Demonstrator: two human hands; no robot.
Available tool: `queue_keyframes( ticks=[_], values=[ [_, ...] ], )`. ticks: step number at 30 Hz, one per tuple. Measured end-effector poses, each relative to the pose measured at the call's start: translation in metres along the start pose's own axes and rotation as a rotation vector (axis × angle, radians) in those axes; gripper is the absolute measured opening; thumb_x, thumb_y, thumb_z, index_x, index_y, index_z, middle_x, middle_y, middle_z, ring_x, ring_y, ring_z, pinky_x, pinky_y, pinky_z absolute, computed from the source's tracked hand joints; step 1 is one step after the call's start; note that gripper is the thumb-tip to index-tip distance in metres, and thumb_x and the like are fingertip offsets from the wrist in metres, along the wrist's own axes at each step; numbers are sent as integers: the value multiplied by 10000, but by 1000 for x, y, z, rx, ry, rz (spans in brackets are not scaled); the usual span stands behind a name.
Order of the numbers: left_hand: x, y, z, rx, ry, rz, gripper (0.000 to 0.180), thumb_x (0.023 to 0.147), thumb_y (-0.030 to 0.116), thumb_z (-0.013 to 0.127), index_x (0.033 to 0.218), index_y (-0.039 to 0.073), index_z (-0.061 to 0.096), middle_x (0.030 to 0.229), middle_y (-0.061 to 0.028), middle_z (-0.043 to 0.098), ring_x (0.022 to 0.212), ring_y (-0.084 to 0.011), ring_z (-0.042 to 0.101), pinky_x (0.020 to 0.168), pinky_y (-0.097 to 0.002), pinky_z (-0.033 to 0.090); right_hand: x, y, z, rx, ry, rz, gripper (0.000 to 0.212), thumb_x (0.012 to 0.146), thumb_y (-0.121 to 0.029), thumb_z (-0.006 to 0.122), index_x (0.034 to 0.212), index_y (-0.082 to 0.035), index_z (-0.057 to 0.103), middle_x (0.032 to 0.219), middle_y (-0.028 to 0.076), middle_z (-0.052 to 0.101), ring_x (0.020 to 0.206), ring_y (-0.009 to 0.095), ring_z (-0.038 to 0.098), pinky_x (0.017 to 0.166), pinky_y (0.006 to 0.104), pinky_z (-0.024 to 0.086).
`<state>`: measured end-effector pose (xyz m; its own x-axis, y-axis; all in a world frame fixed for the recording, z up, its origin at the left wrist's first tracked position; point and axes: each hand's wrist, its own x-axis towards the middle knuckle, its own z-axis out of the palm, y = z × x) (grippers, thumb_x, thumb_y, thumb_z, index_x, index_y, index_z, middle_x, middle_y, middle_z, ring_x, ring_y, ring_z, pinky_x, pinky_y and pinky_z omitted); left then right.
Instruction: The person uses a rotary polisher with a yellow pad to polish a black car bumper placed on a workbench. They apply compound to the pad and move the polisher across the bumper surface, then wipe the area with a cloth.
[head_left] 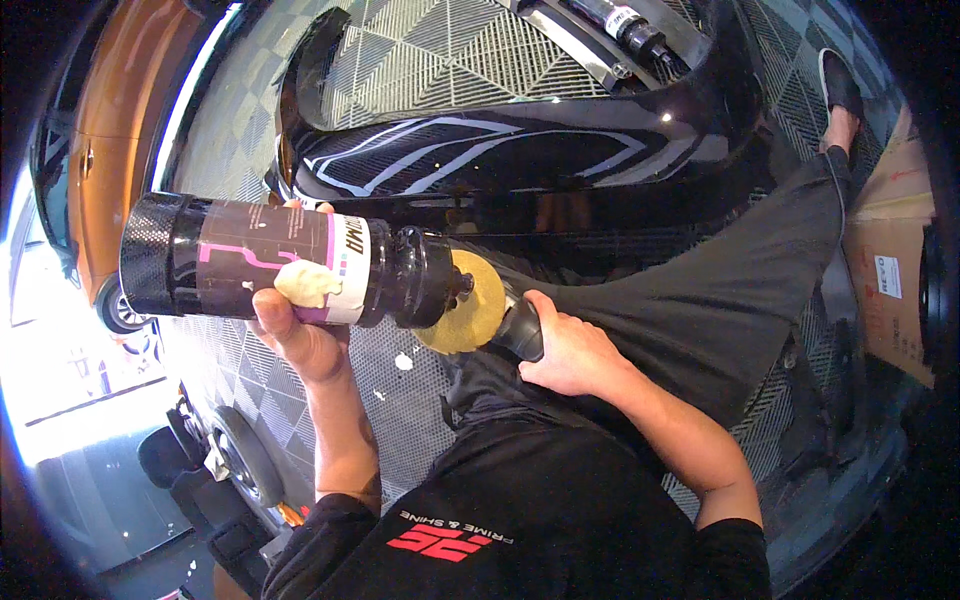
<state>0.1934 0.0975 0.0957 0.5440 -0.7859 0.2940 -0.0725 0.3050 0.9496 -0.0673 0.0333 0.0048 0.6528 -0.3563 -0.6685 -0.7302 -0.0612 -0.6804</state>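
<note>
My left hand [312, 345] is closed around a large black squeeze bottle [225, 250], its thumb on the near side. The bottle lies nearly level, its nozzle end to the right, and a cream-coloured smear [308, 284] sits on its label. At the nozzle is the round yellow pad [468, 318] of a polisher; whether they touch I cannot tell. My right hand [578, 352] grips the polisher's dark body [522, 330], with the pad turned toward the bottle. Beyond both hands lies a glossy black car bumper [480, 160] with light reflections on it.
Another dark bottle [625, 25] lies at the far right by the bumper. My shoe [842, 82] and a cardboard box [895, 290] are at the right. An orange car [125, 140] stands left; a wheel [243, 455] is lower left. Patterned floor tiles [440, 60] lie beneath.
</note>
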Motion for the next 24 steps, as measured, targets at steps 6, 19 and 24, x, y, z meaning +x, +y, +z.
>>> queue_keyframes(
  ticks=[6,19,24],
  values=[
    [-5,0,10,137,16,70,857,966,582,584,1470,-64,334,1436,-278,464,1264,-384,562,1012,-475,529,3,7,6,-18,44,-27,931,760,-296,703,1540,-62,250,1195,272,662,1073,448,658,941,514,531],
    [-12,17,4,-137,-63,-1,1015,824,436,810,1534,-13,240,1511,-303,335,1373,-451,425,1064,-545,511,1,4,0,5,9,9,952,753,-314,732,1543,-94,249,1176,273,672,1087,441,656,966,503,515],
    [-17,31,-7,-81,20,73,1004,863,563,719,1551,29,219,1506,-317,339,1340,-481,466,1012,-558,553,2,4,2,15,18,9,950,757,-305,744,1543,-100,250,1180,268,673,1097,437,653,970,499,512]
  ],
)
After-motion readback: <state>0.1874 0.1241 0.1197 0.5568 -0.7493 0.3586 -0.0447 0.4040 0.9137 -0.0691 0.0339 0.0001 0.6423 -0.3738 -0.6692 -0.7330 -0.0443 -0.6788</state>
